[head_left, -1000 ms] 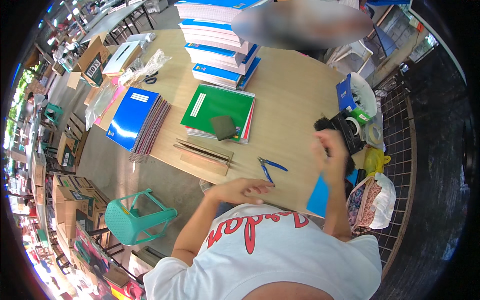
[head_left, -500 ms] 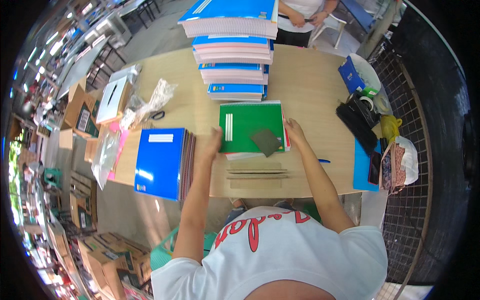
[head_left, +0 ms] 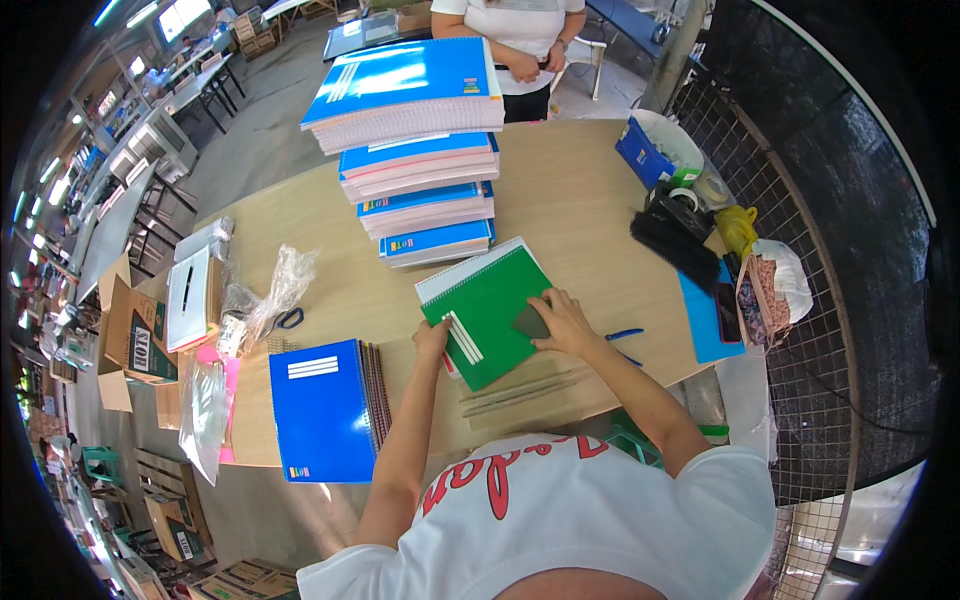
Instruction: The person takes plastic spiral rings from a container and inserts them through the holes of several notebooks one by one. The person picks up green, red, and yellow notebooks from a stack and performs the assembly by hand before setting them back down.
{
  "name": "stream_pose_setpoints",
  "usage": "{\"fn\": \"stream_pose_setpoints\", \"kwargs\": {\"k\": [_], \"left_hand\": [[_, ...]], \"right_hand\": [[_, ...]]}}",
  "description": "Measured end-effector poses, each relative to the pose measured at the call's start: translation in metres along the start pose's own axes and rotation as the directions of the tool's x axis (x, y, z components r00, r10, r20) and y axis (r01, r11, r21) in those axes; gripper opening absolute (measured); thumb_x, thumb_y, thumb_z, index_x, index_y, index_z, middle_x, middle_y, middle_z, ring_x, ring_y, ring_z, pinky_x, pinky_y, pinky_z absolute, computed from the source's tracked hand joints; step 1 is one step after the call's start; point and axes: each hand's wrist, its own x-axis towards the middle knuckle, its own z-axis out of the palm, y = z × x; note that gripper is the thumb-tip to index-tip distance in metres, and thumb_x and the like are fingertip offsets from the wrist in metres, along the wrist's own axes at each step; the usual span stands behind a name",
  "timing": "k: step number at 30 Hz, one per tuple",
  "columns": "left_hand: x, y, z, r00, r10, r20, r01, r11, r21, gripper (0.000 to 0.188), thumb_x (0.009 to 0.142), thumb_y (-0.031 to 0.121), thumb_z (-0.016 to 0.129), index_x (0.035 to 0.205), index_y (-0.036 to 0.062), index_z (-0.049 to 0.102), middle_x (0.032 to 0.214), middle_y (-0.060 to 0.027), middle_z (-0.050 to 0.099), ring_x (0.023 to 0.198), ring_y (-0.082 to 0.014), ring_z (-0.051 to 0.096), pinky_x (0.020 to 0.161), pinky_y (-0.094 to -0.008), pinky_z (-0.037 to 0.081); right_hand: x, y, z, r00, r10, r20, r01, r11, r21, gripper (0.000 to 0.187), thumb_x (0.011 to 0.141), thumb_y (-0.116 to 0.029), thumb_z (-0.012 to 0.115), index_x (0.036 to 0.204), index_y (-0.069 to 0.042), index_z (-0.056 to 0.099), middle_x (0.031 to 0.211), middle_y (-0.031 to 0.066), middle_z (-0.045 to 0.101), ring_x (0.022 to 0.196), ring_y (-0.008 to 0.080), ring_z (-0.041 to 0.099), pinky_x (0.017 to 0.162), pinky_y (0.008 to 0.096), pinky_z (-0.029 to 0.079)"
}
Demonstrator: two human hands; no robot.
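Note:
A green spiral notebook (head_left: 490, 310) lies turned at an angle in front of me, with a white-edged notebook (head_left: 470, 268) showing from under its coil side. My left hand (head_left: 431, 341) grips its left edge, thumb on the cover. At the right edge, my right hand (head_left: 566, 322) has its fingers bent over the cover. Partly beneath those fingers is a small dark grey-green square (head_left: 528, 321). Between the notebook and my body, thin wooden strips (head_left: 515, 396) lie on the table.
Blue notebooks (head_left: 400, 85) rise in a tall stack at the back; another blue stack (head_left: 322, 412) is at left. Clear plastic (head_left: 285, 288) and scissors (head_left: 291, 318) lie nearby. A blue pen-like tool (head_left: 625, 334), a black brush (head_left: 672, 244) and a phone (head_left: 726, 312) are at right. Another person (head_left: 520, 50) stands beyond.
The green notebook has turned counterclockwise, exposing a white edge beneath. My right hand has come over its cover onto the small square; my left hand has moved to grip the left edge.

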Motion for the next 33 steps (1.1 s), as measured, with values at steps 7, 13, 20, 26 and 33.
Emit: {"fn": "stream_pose_setpoints", "kwargs": {"k": [7, 13, 20, 26, 33], "left_hand": [[-0.018, 0.021, 0.006, 0.972, -0.207, -0.114, 0.211, 0.977, 0.023, 0.064, 0.072, 0.038, 0.075, 0.119, -0.0011, 0.056, 0.126, -0.0346, 0.045, 0.116, -0.0440, 0.050, 0.099, -0.0474, 0.041], [-0.023, 0.018, 0.009, 0.983, 0.019, -0.181, 0.022, 0.976, 0.218, 0.070, 0.073, 0.039, 0.078, 0.120, -0.0045, 0.052, 0.115, -0.0316, 0.052, 0.111, -0.0443, 0.050, 0.097, -0.0473, 0.041], [-0.025, 0.070, 0.001, 0.973, -0.197, 0.120, 0.219, 0.952, -0.213, 0.051, 0.079, 0.030, 0.077, 0.103, -0.0127, 0.061, 0.097, -0.0219, 0.067, 0.071, -0.0228, 0.068, 0.060, -0.0336, 0.055], [-0.020, 0.037, -0.005, 0.962, -0.267, 0.055, 0.270, 0.961, -0.066, 0.061, 0.078, 0.034, 0.078, 0.114, -0.0093, 0.054, 0.103, -0.0196, 0.064, 0.084, -0.0262, 0.067, 0.066, -0.0382, 0.057], [-0.041, 0.050, -0.003, 0.996, -0.083, -0.043, 0.085, 0.995, 0.057, 0.075, 0.074, 0.041, 0.080, 0.111, -0.0171, 0.049, 0.107, -0.0297, 0.058, 0.082, -0.0298, 0.067, 0.063, -0.0411, 0.058]], "right_hand": [[-0.049, 0.141, -0.043, 0.762, 0.617, -0.197, -0.643, 0.757, -0.112, 0.074, 0.066, -0.029, 0.078, 0.130, -0.008, 0.049, 0.127, 0.0187, 0.044, 0.116, 0.0369, 0.046, 0.097, 0.0455, 0.041], [0.016, 0.111, 0.005, 0.890, 0.402, -0.215, -0.325, 0.890, 0.321, 0.064, 0.082, -0.041, 0.068, 0.123, 0.004, 0.051, 0.127, 0.0282, 0.047, 0.113, 0.0430, 0.047, 0.098, 0.0481, 0.039], [0.083, 0.083, 0.086, 0.829, 0.551, 0.092, -0.540, 0.748, 0.386, 0.074, 0.077, -0.049, 0.072, 0.116, 0.010, 0.050, 0.124, 0.0325, 0.047, 0.114, 0.0438, 0.048, 0.098, 0.0494, 0.040], [0.066, 0.082, 0.088, 0.865, 0.488, 0.115, -0.476, 0.726, 0.496, 0.071, 0.077, -0.045, 0.073, 0.119, 0.008, 0.049, 0.122, 0.0317, 0.049, 0.114, 0.0444, 0.048, 0.098, 0.0483, 0.041], [0.052, 0.081, 0.094, 0.819, 0.555, 0.143, -0.524, 0.625, 0.578, 0.067, 0.075, -0.042, 0.075, 0.116, 0.006, 0.053, 0.116, 0.0301, 0.054, 0.113, 0.0420, 0.049, 0.097, 0.0479, 0.042]]}}
